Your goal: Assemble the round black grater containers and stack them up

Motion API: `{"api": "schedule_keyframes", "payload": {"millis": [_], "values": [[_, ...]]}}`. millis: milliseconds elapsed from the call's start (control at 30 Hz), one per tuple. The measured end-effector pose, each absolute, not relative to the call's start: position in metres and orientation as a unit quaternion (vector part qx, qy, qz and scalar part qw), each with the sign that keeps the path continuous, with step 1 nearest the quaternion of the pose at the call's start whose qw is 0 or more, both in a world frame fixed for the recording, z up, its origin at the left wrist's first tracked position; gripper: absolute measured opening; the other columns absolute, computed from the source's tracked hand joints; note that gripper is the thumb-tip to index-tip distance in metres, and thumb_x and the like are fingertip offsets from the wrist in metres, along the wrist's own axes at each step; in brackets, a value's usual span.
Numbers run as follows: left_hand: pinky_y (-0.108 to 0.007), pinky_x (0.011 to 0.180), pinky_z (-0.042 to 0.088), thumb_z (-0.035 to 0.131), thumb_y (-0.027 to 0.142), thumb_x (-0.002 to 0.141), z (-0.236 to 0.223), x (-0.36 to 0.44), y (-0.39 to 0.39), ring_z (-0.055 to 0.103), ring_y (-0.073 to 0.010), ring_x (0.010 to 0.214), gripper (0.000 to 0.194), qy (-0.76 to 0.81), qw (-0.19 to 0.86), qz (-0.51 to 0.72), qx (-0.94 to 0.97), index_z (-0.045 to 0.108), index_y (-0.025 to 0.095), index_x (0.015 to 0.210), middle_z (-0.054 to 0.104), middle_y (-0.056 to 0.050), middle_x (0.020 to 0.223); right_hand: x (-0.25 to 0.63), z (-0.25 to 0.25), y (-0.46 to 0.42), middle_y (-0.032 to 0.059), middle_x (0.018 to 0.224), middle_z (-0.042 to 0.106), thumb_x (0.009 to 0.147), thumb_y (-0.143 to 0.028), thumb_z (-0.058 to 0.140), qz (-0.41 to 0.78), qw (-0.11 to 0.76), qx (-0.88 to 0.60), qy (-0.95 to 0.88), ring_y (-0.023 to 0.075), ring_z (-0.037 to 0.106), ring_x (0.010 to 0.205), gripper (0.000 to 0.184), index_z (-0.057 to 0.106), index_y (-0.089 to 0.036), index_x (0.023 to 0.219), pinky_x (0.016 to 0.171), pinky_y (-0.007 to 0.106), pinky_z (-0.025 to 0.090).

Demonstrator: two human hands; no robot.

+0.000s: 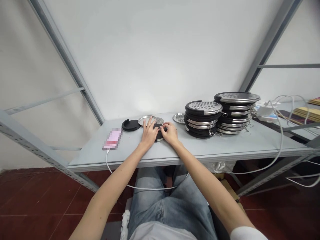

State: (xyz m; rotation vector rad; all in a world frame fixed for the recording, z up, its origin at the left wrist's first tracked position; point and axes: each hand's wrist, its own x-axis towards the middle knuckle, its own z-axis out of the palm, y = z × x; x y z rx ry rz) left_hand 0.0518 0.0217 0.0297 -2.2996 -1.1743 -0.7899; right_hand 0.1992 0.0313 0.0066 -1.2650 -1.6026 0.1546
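Black round casing (pixel 158 132), apparently plastic, partly hidden; left hand (pixel 149 133) and right hand (pixel 170 132) grip it, fingers curled. Stacked steel-topped discs (pixel 203 118) stand just right.

We take this for a small workshop or assembly room, though the wide, bent view leaves us a little unsure. A bare grey steel shelving rack (pixel 225 146) stands against a plain white wall (pixel 150 60), over a red tile floor (pixel 37 193). Stacks of round black-and-steel perforated discs (pixel 236 111) sit on it in batches, with white cables (pixel 282 133) trailing nearby.
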Motion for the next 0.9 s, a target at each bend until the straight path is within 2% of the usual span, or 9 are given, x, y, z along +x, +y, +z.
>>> {"api": "schedule_keyframes", "payload": {"millis": [467, 667, 900], "values": [[-0.061, 0.115, 0.018, 0.042, 0.021, 0.094, 0.030, 0.052, 0.021, 0.026, -0.0308, 0.142, 0.028, -0.415, 0.212, -0.290, -0.836, 0.069, 0.017, 0.087, 0.056, -0.010, 0.133, 0.200, 0.008, 0.037, 0.0099, 0.098, 0.068, 0.082, -0.035, 0.056, 0.104, 0.512, -0.548, -0.653, 0.0235, 0.060, 0.093, 0.023, 0.069, -0.020, 0.072, 0.085, 0.037, 0.044], [-0.059, 0.116, 0.018, 0.045, 0.021, 0.094, 0.021, 0.047, 0.027, 0.029, -0.0291, 0.141, 0.026, -0.422, 0.139, -0.337, -0.830, 0.070, 0.019, 0.087, 0.058, -0.008, 0.131, 0.204, 0.005, 0.045, 0.0078, 0.089, 0.072, 0.075, -0.037, 0.061, 0.195, 0.534, -0.525, -0.633, 0.0224, 0.064, 0.088, 0.022, 0.069, -0.020, 0.062, 0.086, 0.035, 0.045], [-0.060, 0.115, 0.018, 0.051, 0.020, 0.091, 0.011, 0.043, 0.033, 0.035, -0.0294, 0.137, 0.020, -0.405, 0.070, -0.393, -0.822, 0.071, 0.020, 0.087, 0.061, -0.007, 0.125, 0.207, 0.001, 0.052, 0.0076, 0.092, 0.074, 0.070, -0.035, 0.064, 0.296, 0.527, -0.513, -0.610, 0.0241, 0.065, 0.093, 0.019, 0.070, -0.019, 0.062, 0.090, 0.035, 0.045]]}}
